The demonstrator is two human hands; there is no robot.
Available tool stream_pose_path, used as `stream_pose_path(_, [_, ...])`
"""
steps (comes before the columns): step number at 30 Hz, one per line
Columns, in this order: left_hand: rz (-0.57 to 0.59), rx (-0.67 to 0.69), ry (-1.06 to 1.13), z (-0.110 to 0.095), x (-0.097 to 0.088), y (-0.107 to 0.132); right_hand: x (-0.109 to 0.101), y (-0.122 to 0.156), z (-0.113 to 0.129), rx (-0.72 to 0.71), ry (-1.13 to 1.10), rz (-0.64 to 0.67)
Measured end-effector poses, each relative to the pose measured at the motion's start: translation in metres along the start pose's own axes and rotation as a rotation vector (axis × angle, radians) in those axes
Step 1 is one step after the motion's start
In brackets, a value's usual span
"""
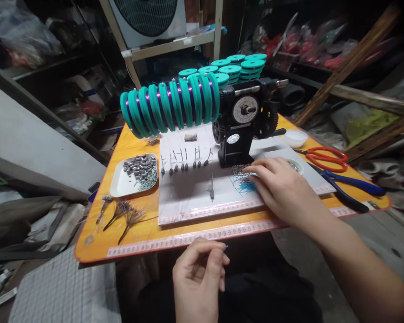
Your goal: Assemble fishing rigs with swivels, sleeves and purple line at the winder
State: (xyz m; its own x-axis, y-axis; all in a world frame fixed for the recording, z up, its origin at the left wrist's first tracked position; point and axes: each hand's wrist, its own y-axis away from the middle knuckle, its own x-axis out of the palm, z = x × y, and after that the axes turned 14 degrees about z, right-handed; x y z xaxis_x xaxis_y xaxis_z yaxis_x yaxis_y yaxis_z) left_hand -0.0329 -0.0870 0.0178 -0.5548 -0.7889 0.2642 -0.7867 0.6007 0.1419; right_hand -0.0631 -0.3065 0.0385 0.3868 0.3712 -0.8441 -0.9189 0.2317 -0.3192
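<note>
Below the table's front edge, my left hand (pixel 200 273) is closed in a pinch, with a tiny blue tip showing at the thumb and forefinger. My right hand (pixel 283 188) reaches over the white board, its fingers bent down at a pile of small metal pieces (pixel 238 169) and thin blue pieces (pixel 245 186). What its fingertips hold is hidden. A grey sinker-like weight (pixel 212 194) with a metal stem lies left of the pile. Several similar weights (pixel 186 166) hang or lie in a row under a roll of teal spools (pixel 170 105) wound with purple line.
A black winding machine (pixel 237 143) with a dial carries the spools. On the left sits a white tray (pixel 116 186) of grey weights. Orange-handled scissors (pixel 326 157) and blue-handled pliers (pixel 353 181) lie on the right. Measuring tape (pixel 188 237) runs along the front.
</note>
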Motion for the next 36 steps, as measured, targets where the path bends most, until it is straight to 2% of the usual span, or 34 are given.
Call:
stream_pose_path(3, [0.031, -0.036, -0.005, -0.001, 0.001, 0.001, 0.0, 0.029, 0.034, -0.066, -0.072, 0.067])
stream_pose_path(5, [0.066, -0.039, -0.01, -0.003, 0.002, 0.001, 0.0, 0.047, 0.054, -0.107, -0.299, 0.208])
stream_pose_path(8, [0.145, -0.03, -0.019, -0.005, 0.004, 0.001, 0.003, 0.061, 0.069, -0.102, -0.498, 0.208])
stream_pose_path(12, [0.251, -0.026, -0.054, -0.004, 0.001, 0.004, 0.009, 0.064, 0.069, -0.088, -0.622, 0.15])
stream_pose_path(16, [0.283, 0.035, -0.152, 0.007, -0.007, 0.01, 0.012, 0.067, 0.068, 0.008, -0.698, 0.094])
stream_pose_path(21, [0.284, 0.208, -0.36, 0.013, -0.012, 0.01, 0.014, 0.073, 0.07, 0.089, -0.791, 0.096])
stream_pose_path(29, [0.244, 0.354, -0.432, 0.008, -0.003, 0.008, 0.016, 0.076, 0.07, 0.138, -0.923, 0.127])
stream_pose_path(33, [0.173, 0.565, -0.607, 0.014, -0.003, 0.007, 0.016, 0.076, 0.073, 0.162, -0.918, 0.141])
stream_pose_path(36, [0.201, 0.72, -0.702, 0.016, -0.002, 0.006, 0.012, 0.077, 0.071, 0.14, -0.894, 0.206])
